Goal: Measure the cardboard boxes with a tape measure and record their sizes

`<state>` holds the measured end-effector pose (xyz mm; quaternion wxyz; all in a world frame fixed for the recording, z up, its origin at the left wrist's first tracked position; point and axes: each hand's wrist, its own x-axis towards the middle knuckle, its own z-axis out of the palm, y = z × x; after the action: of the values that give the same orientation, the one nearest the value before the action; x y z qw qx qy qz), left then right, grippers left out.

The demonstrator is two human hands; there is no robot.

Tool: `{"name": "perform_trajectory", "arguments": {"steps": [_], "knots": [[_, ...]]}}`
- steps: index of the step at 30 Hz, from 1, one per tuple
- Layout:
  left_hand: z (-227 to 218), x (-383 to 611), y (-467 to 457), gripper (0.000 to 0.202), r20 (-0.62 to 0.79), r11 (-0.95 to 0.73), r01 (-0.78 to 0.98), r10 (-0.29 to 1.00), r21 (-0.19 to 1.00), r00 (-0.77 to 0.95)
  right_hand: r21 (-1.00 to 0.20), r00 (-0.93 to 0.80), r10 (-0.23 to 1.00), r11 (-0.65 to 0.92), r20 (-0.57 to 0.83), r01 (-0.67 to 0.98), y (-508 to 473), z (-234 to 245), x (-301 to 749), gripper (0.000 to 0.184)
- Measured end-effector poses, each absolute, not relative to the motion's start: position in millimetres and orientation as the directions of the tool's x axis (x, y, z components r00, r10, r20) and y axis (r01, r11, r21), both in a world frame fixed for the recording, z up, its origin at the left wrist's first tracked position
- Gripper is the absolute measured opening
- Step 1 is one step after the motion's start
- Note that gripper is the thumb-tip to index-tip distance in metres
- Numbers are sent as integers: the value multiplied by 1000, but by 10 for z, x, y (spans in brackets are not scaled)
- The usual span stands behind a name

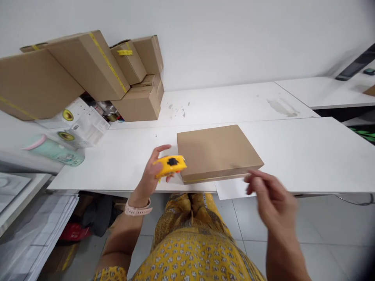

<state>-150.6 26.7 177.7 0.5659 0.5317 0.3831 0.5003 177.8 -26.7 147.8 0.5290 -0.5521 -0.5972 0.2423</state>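
Note:
My left hand [149,175] is closed around a yellow tape measure [170,165] with a black patch on its side. It is held just left of a flat brown cardboard box [218,152], which lies near the table's front edge. At the box's front right corner is my right hand [271,195], its thumb and fingers bent together. Whether those fingers grip anything small, I cannot make out. A thin yellow strip [195,180] runs along the lower front side of the box. Under the box, a white sheet of paper [231,189] sticks out over the edge.
Several cardboard boxes [88,66] are stacked at the back left of the white table [307,152]. Before them lie white packages with avocado pictures [79,125] and a mint green bottle [57,151]. A cable [356,201] hangs at the right front edge.

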Motion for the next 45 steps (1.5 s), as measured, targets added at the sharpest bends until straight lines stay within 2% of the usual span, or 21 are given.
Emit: {"name": "perform_trajectory", "arguments": {"steps": [2,5,7,11,17,19,21,23,25,30,34,39,42,45], "knots": [[1913,-1243,121,74,109,-37,-216,937,976,333,-934,-62,964,264,257,240,-244,1643,1451,34],[1948,-1027,41,71,96,-17,-201,915,980,391,-982,-229,965,156,129,104,-162,1790,1182,49],[1922,-989,37,71,76,-3,-178,911,984,405,-993,-247,965,99,82,60,-116,1836,1146,53],[1912,-989,29,71,34,32,-139,895,990,445,-1000,-285,958,23,24,-9,-85,1884,1154,52],[2014,-981,1,70,31,35,-136,887,990,460,-949,-429,898,-212,-95,-233,-7,1984,1172,47],[2076,-1072,36,69,25,25,-112,907,993,420,-944,-393,918,-180,-60,-275,150,2053,1370,47],[2146,-1246,113,68,-4,22,-52,947,998,322,-955,-240,971,-60,12,-292,400,2114,1699,45],[2204,-1491,231,66,-47,41,33,976,999,211,-963,-81,995,33,57,-267,705,2124,2087,41],[2226,-1764,374,62,-98,82,113,985,990,144,-973,-6,999,51,54,-224,1000,2053,2428,39],[2119,-2301,694,52,-218,202,185,973,962,73,-990,-30,995,-93,-91,-107,1389,1645,2709,30],[2029,-2478,809,47,-268,245,202,959,948,92,-997,-21,996,-82,-82,-10,1407,1417,2579,35],[1988,-2474,838,53,-273,244,211,954,947,121,-977,0,1000,-3,-3,215,1383,1402,2456,37],[1972,-2374,851,57,-263,227,220,953,949,148,-951,-17,999,-39,-46,306,1357,1456,2388,36],[1973,-2227,875,59,-235,194,220,955,956,180,-944,-36,994,-90,-106,317,1311,1502,2314,42]]}}
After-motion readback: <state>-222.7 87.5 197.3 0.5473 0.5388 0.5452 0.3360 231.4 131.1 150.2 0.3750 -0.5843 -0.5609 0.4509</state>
